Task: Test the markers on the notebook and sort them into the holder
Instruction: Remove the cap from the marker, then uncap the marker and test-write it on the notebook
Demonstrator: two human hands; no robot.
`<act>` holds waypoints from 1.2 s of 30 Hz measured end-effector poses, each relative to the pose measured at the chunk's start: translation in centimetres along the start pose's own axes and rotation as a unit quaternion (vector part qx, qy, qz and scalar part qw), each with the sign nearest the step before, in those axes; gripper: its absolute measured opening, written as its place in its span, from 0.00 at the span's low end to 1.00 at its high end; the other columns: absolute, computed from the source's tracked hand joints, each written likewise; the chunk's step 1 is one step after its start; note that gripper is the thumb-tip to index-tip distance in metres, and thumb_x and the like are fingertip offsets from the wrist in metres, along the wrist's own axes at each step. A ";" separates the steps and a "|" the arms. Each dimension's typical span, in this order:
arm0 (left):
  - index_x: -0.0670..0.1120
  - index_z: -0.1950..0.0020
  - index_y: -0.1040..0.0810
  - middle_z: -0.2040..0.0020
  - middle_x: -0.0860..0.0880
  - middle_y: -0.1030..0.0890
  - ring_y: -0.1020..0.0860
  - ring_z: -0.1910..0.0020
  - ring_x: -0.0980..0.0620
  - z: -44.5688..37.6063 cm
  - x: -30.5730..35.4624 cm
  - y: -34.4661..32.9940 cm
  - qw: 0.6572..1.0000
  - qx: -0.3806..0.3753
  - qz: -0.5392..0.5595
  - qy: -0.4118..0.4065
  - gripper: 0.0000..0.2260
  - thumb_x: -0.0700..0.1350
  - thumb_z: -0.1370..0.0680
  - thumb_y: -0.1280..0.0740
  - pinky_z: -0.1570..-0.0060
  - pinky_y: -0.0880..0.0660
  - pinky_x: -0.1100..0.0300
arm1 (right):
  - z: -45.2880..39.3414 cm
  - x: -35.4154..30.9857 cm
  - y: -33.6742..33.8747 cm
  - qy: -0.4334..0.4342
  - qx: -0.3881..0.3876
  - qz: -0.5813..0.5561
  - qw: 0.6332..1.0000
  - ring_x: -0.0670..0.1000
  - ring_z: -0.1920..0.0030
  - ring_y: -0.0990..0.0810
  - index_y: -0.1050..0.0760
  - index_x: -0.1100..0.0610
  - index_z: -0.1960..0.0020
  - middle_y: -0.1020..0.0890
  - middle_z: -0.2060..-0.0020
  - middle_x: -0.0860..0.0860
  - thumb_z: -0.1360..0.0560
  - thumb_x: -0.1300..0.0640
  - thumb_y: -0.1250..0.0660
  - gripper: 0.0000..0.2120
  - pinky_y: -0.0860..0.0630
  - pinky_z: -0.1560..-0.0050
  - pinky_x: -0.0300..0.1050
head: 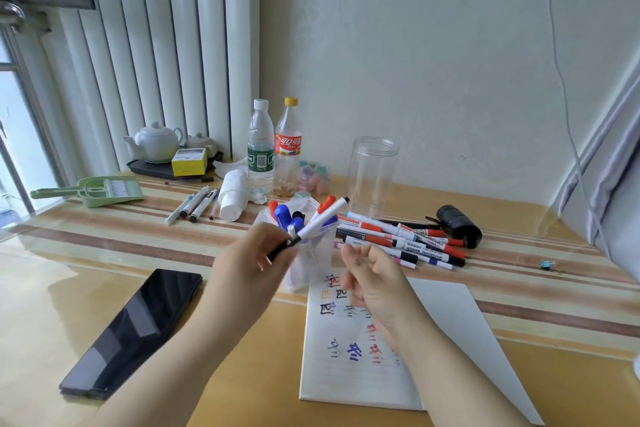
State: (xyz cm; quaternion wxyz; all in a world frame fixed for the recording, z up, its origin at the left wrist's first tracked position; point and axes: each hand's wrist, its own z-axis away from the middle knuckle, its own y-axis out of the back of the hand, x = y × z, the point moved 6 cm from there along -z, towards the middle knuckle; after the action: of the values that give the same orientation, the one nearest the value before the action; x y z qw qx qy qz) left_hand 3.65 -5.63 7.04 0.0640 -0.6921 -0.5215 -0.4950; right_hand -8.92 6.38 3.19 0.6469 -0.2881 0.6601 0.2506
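My left hand grips a white marker with a black cap, tilted up to the right in front of the holder. The clear plastic holder stands on the table with several blue and red markers upright in it. My right hand hovers just right of the holder with its fingers curled and nothing visible in it. The open notebook lies under my right forearm, with black, blue, red and orange test marks on its page. A pile of loose markers lies right of the holder.
A black phone lies at left. Behind the holder stand two bottles, a clear jar, a paper roll and several pens. A black bundle sits at right, a green dustpan and teapot tray at far left.
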 end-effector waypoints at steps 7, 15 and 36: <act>0.44 0.55 0.19 0.59 0.50 0.23 0.27 0.65 0.60 -5.1 1.4 2.8 0.991 0.102 -0.080 -0.041 0.05 0.36 0.28 0.31 0.62 0.34 0.78 | -0.9 -2.1 0.1 0.053 -0.001 0.074 0.996 0.45 0.75 0.34 0.29 0.58 0.56 0.26 0.74 0.48 0.35 0.36 0.35 0.25 0.35 0.66 0.41; 0.45 0.47 0.26 0.58 0.51 0.21 0.24 0.56 0.50 -8.2 -0.4 0.2 0.993 0.032 -0.110 0.039 0.08 0.38 0.26 0.34 0.60 0.33 0.61 | -1.8 -2.6 2.7 0.054 0.032 0.104 0.993 0.45 0.75 0.33 0.30 0.57 0.60 0.25 0.74 0.47 0.25 0.43 0.37 0.16 0.34 0.66 0.42; 0.47 0.41 0.26 0.47 0.50 0.22 0.22 0.50 0.50 -1.2 2.1 -13.6 0.929 -0.223 -0.139 -0.260 0.12 0.45 0.23 0.41 0.53 0.24 0.57 | -7.1 2.4 12.1 0.006 0.148 0.424 0.894 0.45 0.59 0.26 0.22 0.53 0.48 0.23 0.58 0.46 0.23 0.58 0.36 0.06 0.31 0.56 0.38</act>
State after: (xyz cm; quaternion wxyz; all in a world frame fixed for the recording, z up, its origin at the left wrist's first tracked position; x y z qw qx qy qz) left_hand -7.83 1.15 3.38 -0.2993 -0.7136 -0.4870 -0.4049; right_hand -22.47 9.86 0.57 0.5104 0.1165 0.7532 0.3983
